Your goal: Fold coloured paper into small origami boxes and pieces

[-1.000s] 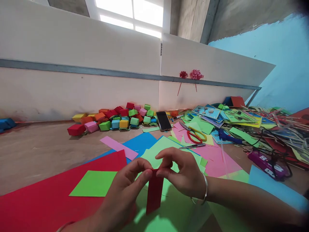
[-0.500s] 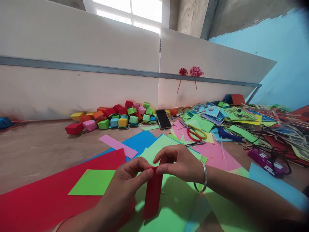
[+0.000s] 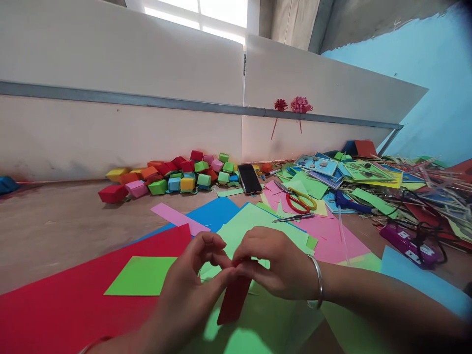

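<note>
A narrow folded strip of red paper [image 3: 232, 302] hangs down between my two hands, low in the middle of the head view. My left hand [image 3: 191, 290] pinches its top end from the left with thumb and forefinger. From the right, my right hand [image 3: 275, 263], with a silver bangle at the wrist, pinches the same top end, fingers curled over it. Both hands hover above green sheets [image 3: 258, 324] lying on the floor. The strip's top fold is hidden by my fingertips.
A big red sheet [image 3: 73, 305] with a green square [image 3: 142, 275] lies at left. Blue, pink and green sheets spread ahead. Scissors [image 3: 300, 199], a phone [image 3: 250, 178] and several paper cubes [image 3: 173, 177] sit near the wall. A heap of cards and sticks [image 3: 405, 191] fills the right.
My fingers have shifted on the strip's top end: the right hand has curled lower over it, and the left forefinger has lifted and bent. The strip has tilted slightly.
</note>
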`<state>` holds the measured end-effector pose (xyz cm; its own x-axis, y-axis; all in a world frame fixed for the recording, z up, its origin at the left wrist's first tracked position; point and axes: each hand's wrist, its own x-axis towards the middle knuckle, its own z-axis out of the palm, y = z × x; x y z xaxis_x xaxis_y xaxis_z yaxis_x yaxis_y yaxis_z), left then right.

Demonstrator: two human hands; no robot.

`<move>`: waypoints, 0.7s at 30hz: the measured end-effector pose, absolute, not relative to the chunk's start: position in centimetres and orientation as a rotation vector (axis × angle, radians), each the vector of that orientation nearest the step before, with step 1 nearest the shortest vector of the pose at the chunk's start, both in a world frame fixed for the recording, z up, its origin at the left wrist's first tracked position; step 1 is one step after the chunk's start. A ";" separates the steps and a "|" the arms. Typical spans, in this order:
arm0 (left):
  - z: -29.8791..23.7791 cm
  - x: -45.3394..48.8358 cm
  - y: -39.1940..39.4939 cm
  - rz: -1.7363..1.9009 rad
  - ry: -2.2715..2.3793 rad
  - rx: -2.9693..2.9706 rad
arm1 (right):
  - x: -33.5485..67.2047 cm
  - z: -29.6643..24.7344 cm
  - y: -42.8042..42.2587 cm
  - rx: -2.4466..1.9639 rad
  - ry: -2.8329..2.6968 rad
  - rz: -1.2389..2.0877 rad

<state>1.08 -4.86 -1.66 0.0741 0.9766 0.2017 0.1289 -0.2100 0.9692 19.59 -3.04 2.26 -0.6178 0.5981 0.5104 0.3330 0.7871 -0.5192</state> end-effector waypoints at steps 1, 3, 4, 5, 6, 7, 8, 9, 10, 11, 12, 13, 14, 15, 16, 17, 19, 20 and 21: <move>-1.5 1.0 -5.0 1.244 1.155 1.566 | 19.7 2.4 -3.2 -0.639 -2.288 0.446; -1.2 0.7 -5.1 1.286 1.167 1.688 | 19.8 2.6 -3.2 -0.639 -2.196 0.396; -1.2 0.6 -5.1 1.350 1.184 1.727 | 19.9 2.8 -3.1 -0.668 -2.107 0.363; -1.1 0.5 -5.1 1.434 1.200 1.753 | 19.9 2.8 -2.9 -0.696 -2.003 0.322; -1.0 0.4 -5.1 1.537 1.205 1.763 | 20.0 2.9 -2.6 -0.725 -1.892 0.291; -1.0 0.3 -5.1 1.627 1.198 1.764 | 20.0 2.9 -2.2 -0.752 -1.785 0.300; -0.9 0.4 -5.0 1.688 1.178 1.767 | 19.9 2.8 -1.8 -0.782 -1.681 0.370; -0.9 0.4 -5.0 1.714 1.157 1.781 | 19.9 2.7 -1.4 -0.812 -1.582 0.491; -0.8 0.5 -4.9 1.709 1.151 1.810 | 19.8 2.5 -1.0 -0.841 -1.493 0.646; -0.8 0.6 -4.8 1.679 1.166 1.844 | 19.7 2.3 -0.6 -0.864 -1.421 0.804; -0.8 0.7 -4.6 1.651 1.195 1.871 | 19.6 2.1 -0.3 -0.881 -1.369 0.936; -0.8 0.6 -4.3 1.627 1.222 1.895 | 19.5 1.8 -0.1 -0.894 -1.340 1.029; -0.8 0.6 -3.9 1.620 1.240 1.911 | 19.4 1.6 0.1 -0.903 -1.327 1.080; -0.9 0.4 -3.5 1.624 1.252 1.921 | 19.4 1.4 0.3 -0.909 -1.331 1.101; -1.0 0.2 -3.0 1.636 1.252 1.934 | 19.4 1.2 0.3 -0.913 -1.340 1.097; -1.1 0.0 -2.4 1.654 1.267 1.948 | 19.4 0.9 0.4 -0.913 -1.352 1.074; -1.4 -0.5 -1.4 1.681 1.342 1.986 | 19.4 0.5 0.3 -0.912 -1.408 1.011; -1.6 -0.7 -0.9 1.666 1.375 2.008 | 19.4 0.3 0.2 -0.910 -1.452 0.976; -1.7 -0.9 -0.6 1.629 1.389 2.037 | 19.4 0.1 0.0 -0.904 -1.503 0.939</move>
